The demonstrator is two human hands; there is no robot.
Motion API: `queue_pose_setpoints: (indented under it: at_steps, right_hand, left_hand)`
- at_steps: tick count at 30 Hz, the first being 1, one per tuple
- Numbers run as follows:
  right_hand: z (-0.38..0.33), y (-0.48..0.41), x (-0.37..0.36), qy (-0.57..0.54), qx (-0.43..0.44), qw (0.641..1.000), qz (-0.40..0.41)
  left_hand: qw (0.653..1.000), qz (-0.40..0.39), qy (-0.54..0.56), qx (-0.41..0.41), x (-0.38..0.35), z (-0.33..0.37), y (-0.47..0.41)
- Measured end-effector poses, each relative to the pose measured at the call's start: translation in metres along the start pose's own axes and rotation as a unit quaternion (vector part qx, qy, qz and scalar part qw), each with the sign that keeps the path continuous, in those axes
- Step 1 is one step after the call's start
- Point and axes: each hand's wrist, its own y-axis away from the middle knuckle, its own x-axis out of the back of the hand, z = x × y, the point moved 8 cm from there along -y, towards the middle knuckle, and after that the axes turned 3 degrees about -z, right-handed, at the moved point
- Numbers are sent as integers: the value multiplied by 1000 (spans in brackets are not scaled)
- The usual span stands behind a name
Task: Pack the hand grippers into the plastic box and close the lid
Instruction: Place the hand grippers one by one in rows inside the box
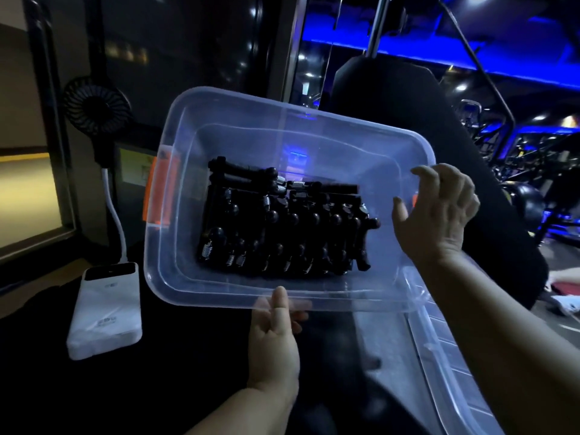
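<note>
A clear plastic box (238,120) with an orange latch (158,189) on its left end is held up and tilted toward me. Several black hand grippers (282,227) with metal springs lie packed in rows on its bottom. My left hand (273,337) grips the near rim, thumb on top of the edge. My right hand (439,211) hovers at the box's right end with fingers spread, holding nothing. The clear lid (445,350) lies below and to the right, partly under my right forearm.
A white power bank (106,312) lies on the dark surface at the left, cabled to a small black fan (94,105) standing behind it. A black padded gym seat (392,89) rises behind the box, with blue-lit gym machines at the right.
</note>
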Motion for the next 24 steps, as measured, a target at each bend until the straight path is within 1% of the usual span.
queue_pose_setpoints:
  at_steps: [2,4,5,6,10,15,19,22,24]
  right_hand:
    - [23,5,-1,-55,-102,992,-40]
    - [41,17,-14,-126,-197,964,-125]
    - [45,23,-19,-137,-218,952,-163]
    - [45,27,-22,-136,-219,949,-181]
    - [41,27,-19,-136,-204,952,-183]
    - [42,24,-23,-143,-198,947,-207]
    - [45,24,-27,-143,-195,946,-216]
    - [47,24,-28,-142,-188,946,-222]
    - [46,24,-28,-148,-179,945,-230]
  left_hand:
    - [1000,4,-2,-1,-1,1,1]
    - [1000,5,-1,0,-2,2,3]
    - [1000,6,-2,2,-3,2,4]
    - [1000,9,-1,5,-2,2,3]
    - [1000,2,-8,28,-14,-2,8]
    - [992,-59,9,114,-63,-30,27]
    - [975,-103,36,191,-102,-55,33]
    - [962,-114,67,240,-123,-73,35]
    - [955,-116,83,259,-134,-79,35]
